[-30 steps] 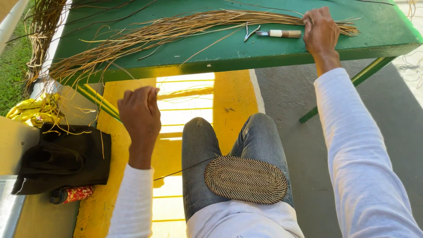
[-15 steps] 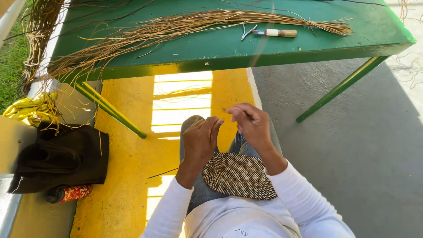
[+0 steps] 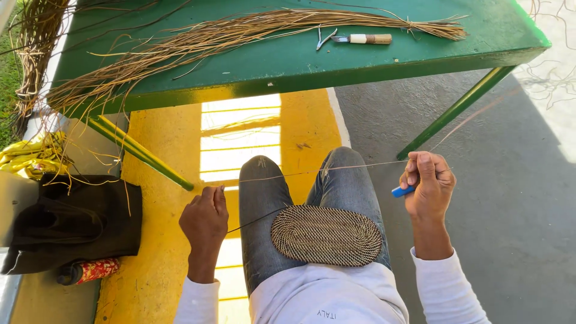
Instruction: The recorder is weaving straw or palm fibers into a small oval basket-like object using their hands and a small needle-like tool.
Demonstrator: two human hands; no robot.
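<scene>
An oval woven mat (image 3: 326, 234) of dark and pale fibre rests on my lap, over my jeans. My left hand (image 3: 205, 220) is closed at the left of my knee, pinching one end of a thin fibre strand (image 3: 336, 168). The strand runs taut across my knees to my right hand (image 3: 427, 185). That hand is closed on the strand's other end and on a small blue-handled tool (image 3: 401, 191). The strand's tail rises up and right past the table leg. A dark thread leads from the mat toward my left hand.
A green table (image 3: 288, 66) stands ahead, bearing a long bundle of dry fibres (image 3: 240, 33), a knife with a pale handle (image 3: 367, 39) and small metal snips (image 3: 324, 38). A black bag (image 3: 72, 219), a yellow cloth (image 3: 30, 153) and more fibres lie left. Grey floor lies right.
My right hand left the table and came to my lap. Then both hands moved apart, pulling a fibre strand taut across my knees.
</scene>
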